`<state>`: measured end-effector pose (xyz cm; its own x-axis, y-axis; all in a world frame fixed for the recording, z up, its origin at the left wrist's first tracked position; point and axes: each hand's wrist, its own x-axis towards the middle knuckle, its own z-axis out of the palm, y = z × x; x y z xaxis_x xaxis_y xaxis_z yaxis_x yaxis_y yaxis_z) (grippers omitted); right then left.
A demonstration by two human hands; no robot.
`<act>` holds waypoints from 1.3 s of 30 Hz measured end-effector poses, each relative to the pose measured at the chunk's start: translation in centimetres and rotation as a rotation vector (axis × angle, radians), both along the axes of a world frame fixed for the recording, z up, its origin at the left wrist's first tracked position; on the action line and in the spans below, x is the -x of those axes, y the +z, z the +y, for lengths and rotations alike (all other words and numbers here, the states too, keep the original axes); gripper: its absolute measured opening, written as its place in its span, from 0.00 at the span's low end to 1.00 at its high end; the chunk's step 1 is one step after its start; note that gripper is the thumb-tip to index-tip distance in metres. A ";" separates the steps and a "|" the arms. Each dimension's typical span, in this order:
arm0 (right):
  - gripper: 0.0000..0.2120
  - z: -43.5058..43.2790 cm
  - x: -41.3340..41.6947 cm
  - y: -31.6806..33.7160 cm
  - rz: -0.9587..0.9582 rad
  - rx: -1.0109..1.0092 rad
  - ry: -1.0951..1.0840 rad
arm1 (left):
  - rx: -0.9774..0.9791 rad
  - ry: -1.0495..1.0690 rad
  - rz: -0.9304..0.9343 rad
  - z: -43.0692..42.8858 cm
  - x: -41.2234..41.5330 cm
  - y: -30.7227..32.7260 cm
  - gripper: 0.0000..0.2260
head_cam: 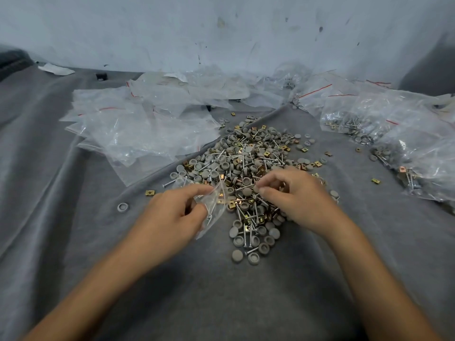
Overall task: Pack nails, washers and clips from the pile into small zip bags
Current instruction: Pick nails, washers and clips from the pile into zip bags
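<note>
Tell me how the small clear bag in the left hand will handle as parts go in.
The zip bag is probably floppy: it crumples and sags below the left hand that pinches it. Likely light and slippery, being thin glossy film. Pinched at one edge only, its mouth may well close up.

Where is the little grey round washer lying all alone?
In the head view, the lone grey round plastic washer lies on the grey cloth, just left of the left hand, near a small brass clip.
</note>
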<state>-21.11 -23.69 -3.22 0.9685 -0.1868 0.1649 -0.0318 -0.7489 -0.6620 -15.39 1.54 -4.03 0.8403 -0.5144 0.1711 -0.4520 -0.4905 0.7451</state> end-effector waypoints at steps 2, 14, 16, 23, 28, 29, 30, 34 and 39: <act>0.06 0.0 0.1 0.2 0.110 0.092 0.024 | -0.011 -0.007 -0.001 0.0 0.1 0.1 0.16; 0.07 1.2 0.1 0.0 0.126 0.468 0.000 | -0.031 0.001 0.012 -0.1 0.3 0.5 0.16; 0.08 1.2 -0.1 -0.3 0.037 0.441 -0.021 | -0.034 0.003 0.013 0.0 0.3 0.6 0.16; 0.06 3.3 0.1 0.0 -0.206 -0.391 0.145 | -0.042 -0.005 0.006 0.0 0.4 0.6 0.16; 0.08 5.6 -0.2 -1.3 -0.102 -0.148 0.219 | -0.019 -0.007 0.009 -0.1 0.3 0.5 0.16; 0.08 5.5 -0.2 -1.3 -0.097 -0.109 0.198 | -0.018 -0.006 0.008 -0.1 0.3 0.5 0.17; 0.08 5.1 -0.2 -1.2 -0.102 -0.107 0.170 | -0.020 -0.006 0.008 0.0 0.2 0.5 0.16; 0.02 1.9 0.2 -0.1 -0.126 -0.004 0.015 | -0.032 0.003 -0.007 0.1 0.1 0.3 0.16; 0.04 -0.8 0.4 0.1 0.061 0.176 -0.033 | -0.027 0.000 -0.001 0.0 0.1 0.3 0.16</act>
<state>-21.50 -24.50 -3.13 0.9716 -0.1918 0.1386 -0.0942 -0.8509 -0.5169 -15.50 1.57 -3.72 0.8400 -0.5190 0.1579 -0.4526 -0.5100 0.7315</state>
